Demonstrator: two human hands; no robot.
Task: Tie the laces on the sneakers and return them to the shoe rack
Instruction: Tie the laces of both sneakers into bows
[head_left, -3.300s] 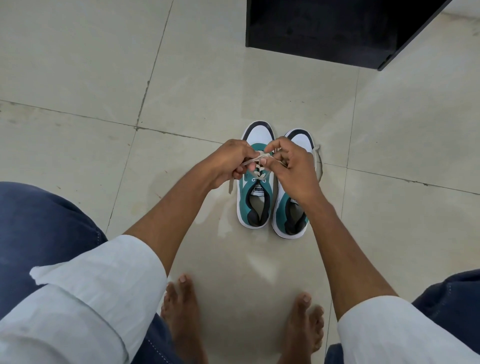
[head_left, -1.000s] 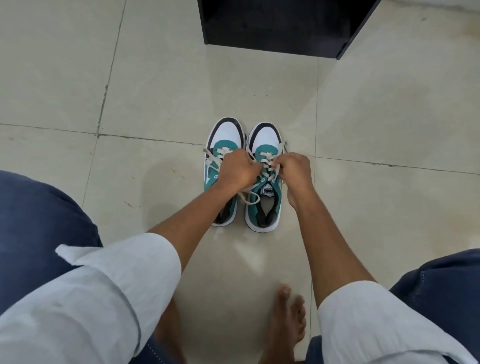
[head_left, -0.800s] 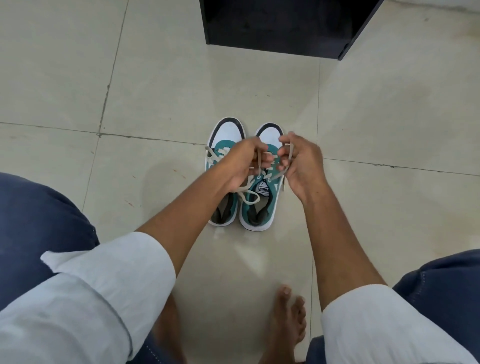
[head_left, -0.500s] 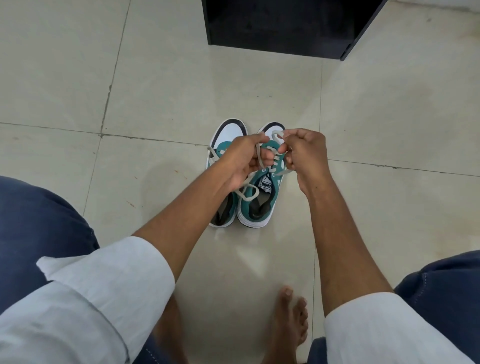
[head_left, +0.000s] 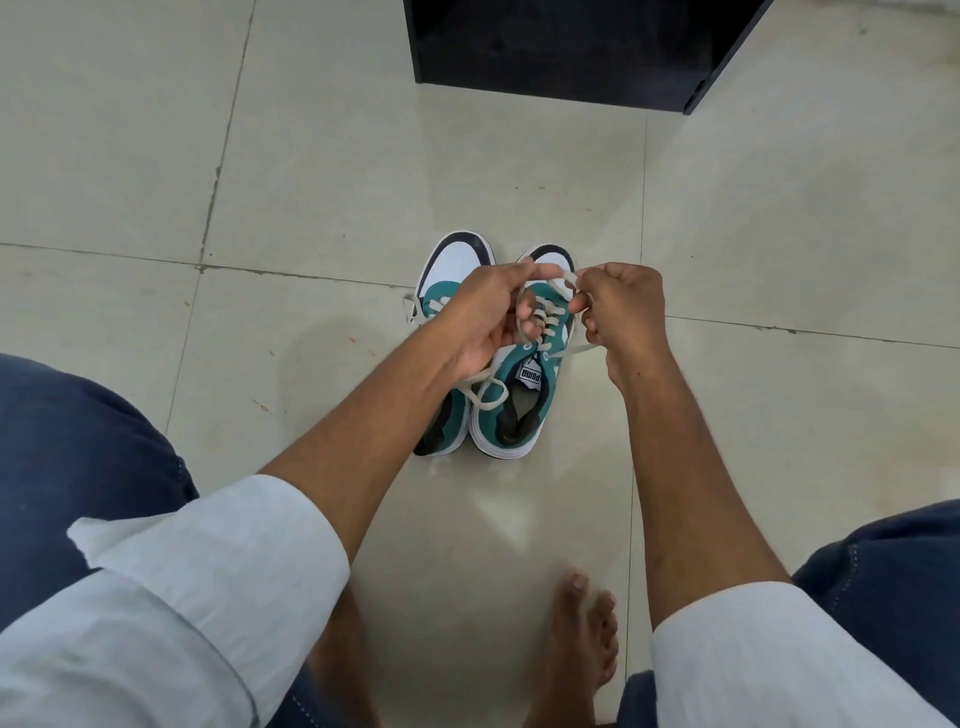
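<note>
Two teal, white and black sneakers stand side by side on the floor, toes pointing away from me. The left sneaker (head_left: 453, 260) is partly covered by my left forearm; a bit of its lace sticks out at its left side. Both hands work over the right sneaker (head_left: 519, 400). My left hand (head_left: 485, 319) pinches a loop of the right sneaker's pale lace (head_left: 550, 317). My right hand (head_left: 621, 312) grips the other strand of that lace, with the fingertips of both hands almost touching above the toe.
A black piece of furniture (head_left: 571, 47) stands on the floor beyond the sneakers, at the top of the view. Pale floor tiles (head_left: 311, 156) surround the sneakers. My bare foot (head_left: 576, 644) and blue-trousered knees are at the bottom edge.
My hands moved from the left sneaker to the right one. They have lifted its lace ends off the tongue and brought them together above the toe over the last second.
</note>
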